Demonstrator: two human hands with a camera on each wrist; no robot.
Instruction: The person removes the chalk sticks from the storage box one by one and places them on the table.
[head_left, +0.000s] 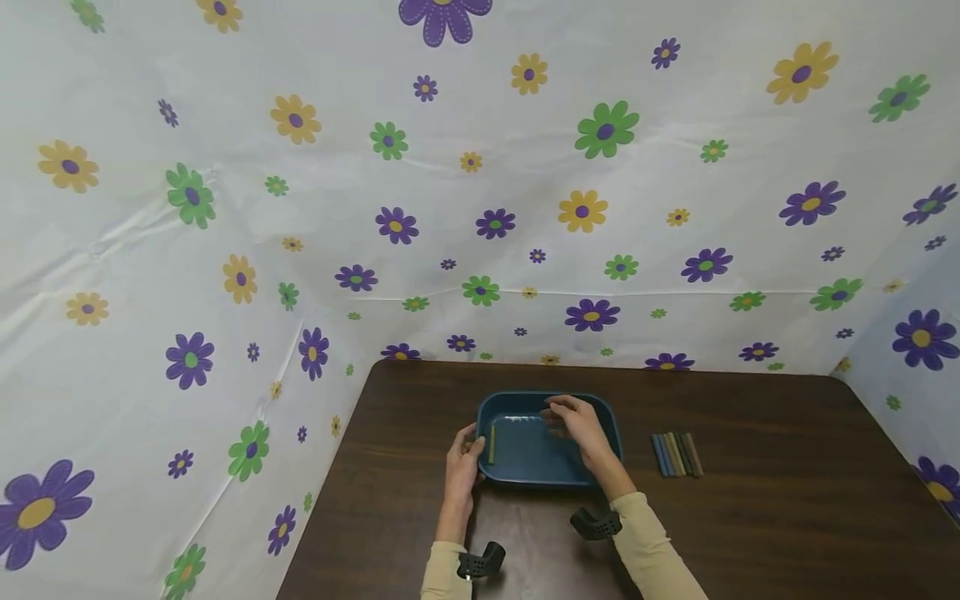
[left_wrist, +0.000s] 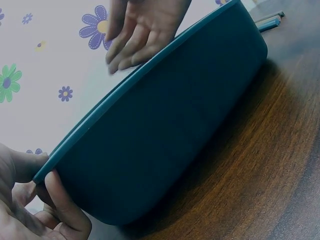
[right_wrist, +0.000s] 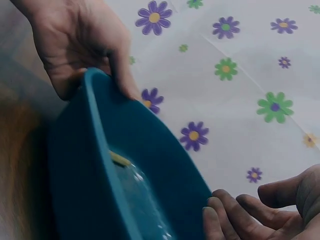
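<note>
A blue plastic tub (head_left: 542,483) with raised walls stands on the table. My left hand (head_left: 461,468) grips its left rim, thumb over the edge and fingers against the outside wall, as the left wrist view shows. Inside, near that left end, lies one yellow chalk-like stick (head_left: 492,446). Over the right part of the tub hovers my right hand (head_left: 585,429), its fingers loosely bent and apart. In the right wrist view nothing shows between the right fingertips (right_wrist: 212,220), which are close to the tub's far rim.
To the right of the tub, several coloured sticks (head_left: 677,455) lie side by side in a row on the dark wooden table (head_left: 780,483). A white sheet with printed flowers (head_left: 525,192) hangs behind the table and along both sides.
</note>
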